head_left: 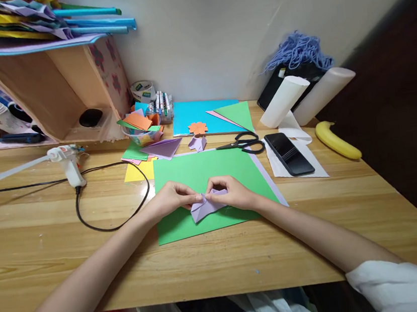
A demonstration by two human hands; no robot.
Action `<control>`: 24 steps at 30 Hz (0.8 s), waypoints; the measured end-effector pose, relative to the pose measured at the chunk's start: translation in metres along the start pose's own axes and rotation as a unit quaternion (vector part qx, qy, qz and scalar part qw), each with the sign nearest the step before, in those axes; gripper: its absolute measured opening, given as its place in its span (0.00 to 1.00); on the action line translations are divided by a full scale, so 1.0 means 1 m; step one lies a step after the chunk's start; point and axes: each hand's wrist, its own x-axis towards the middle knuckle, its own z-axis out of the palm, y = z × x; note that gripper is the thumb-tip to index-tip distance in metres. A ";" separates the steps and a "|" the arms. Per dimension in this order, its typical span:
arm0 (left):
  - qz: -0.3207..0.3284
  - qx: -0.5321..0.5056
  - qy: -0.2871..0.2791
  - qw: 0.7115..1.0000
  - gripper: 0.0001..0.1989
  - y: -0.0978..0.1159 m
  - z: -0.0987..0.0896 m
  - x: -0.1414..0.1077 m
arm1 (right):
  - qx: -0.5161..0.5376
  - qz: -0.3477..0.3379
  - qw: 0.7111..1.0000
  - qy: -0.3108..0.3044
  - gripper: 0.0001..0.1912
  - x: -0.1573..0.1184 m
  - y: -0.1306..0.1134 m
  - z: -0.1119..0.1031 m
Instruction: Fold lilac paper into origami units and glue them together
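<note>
While our left hand [177,195] and right hand [236,193] pinch the folded lilac paper [204,209] over the green rectangular sheet [195,170], toward the front edge of the wooden tabletop [207,267], uneven pressure could skew the paper's creases.

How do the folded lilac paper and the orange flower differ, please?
The folded lilac paper is held by the left hand and right hand; the orange flower lies on the blue sheet. The lilac paper looks larger and straight-edged; the flower, smaller and notched. Both look like paper.
</note>
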 end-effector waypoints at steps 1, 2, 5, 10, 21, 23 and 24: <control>-0.005 -0.010 -0.011 1.000 0.11 0.000 -0.002 0.000 | 0.003 -0.001 1.000 0.001 0.10 0.000 0.000 0.000; -0.007 -0.020 -0.022 1.000 0.11 0.000 -0.003 0.000 | 0.005 -0.002 1.000 0.002 0.10 0.000 0.001 0.000; -0.009 -0.024 -0.032 0.999 0.11 0.002 -0.004 0.000 | 0.003 -0.005 1.000 0.000 0.10 0.000 0.002 0.000; -0.013 0.000 -0.021 1.000 0.12 0.003 0.000 -0.002 | -0.001 -0.009 1.000 -0.006 0.09 -0.001 0.002 0.000; 0.008 0.012 -0.031 0.999 0.11 0.002 0.000 -0.002 | 0.019 -0.024 0.999 -0.013 0.10 -0.001 0.002 -0.001; 0.010 0.016 -0.024 1.000 0.11 0.003 0.000 -0.003 | 0.023 -0.027 0.999 -0.016 0.10 -0.001 0.002 -0.001; 0.010 0.019 -0.020 1.000 0.11 0.004 0.001 -0.003 | 0.025 -0.028 0.999 -0.018 0.10 -0.001 0.002 -0.001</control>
